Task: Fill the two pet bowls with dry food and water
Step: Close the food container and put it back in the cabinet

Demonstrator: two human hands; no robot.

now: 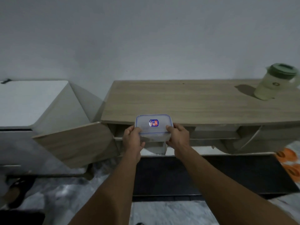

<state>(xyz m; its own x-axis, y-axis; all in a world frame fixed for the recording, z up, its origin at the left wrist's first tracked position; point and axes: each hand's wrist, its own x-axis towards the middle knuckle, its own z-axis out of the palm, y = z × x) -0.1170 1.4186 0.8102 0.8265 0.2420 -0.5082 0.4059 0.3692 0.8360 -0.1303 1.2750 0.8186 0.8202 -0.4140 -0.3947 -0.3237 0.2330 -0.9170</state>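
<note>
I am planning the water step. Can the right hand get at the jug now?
Probably not yet: the right hand grips the lidded container together with the left hand. Nothing stands between it and the jug on the cabinet top, but the jug stands far to the right.

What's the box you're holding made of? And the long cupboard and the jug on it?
The box looks like clear, slightly cloudy plastic: you can see through it, and its lid has a blue rim. The cupboard top looks like wood or wood-print board, matte with grain lines. The jug seems pale, smooth plastic with a green lid.
</note>
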